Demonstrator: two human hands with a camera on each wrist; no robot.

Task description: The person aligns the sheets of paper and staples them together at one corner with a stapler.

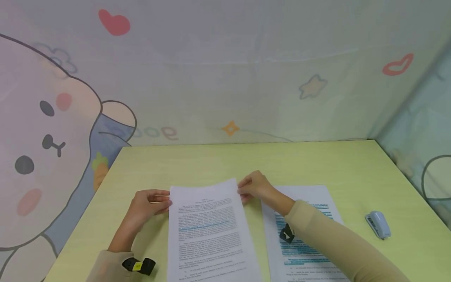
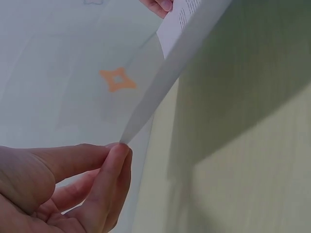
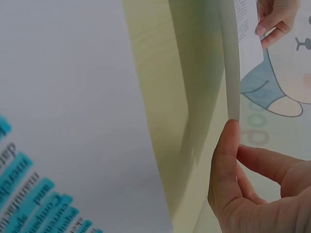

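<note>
A printed sheet of paper (image 1: pixel 211 235) with one blue-highlighted line is held up by its two upper corners. My left hand (image 1: pixel 149 205) pinches the left corner between thumb and fingers. At the right corner, my right hand (image 1: pixel 257 187) pinches the paper the same way. In the left wrist view the sheet (image 2: pixel 160 82) rises from the fingertips, clear of the table, casting a shadow. A second printed page (image 1: pixel 303 192), with many blue-highlighted lines, lies flat to the right, partly hidden beneath my right forearm.
A light blue stapler (image 1: pixel 378 224) rests on the right side of the pale yellow table (image 1: pixel 197 160). Behind the table hangs a printed cloth backdrop (image 1: pixel 211 78). Each sleeve has a small black strap device (image 1: pixel 139 266) near the cuff.
</note>
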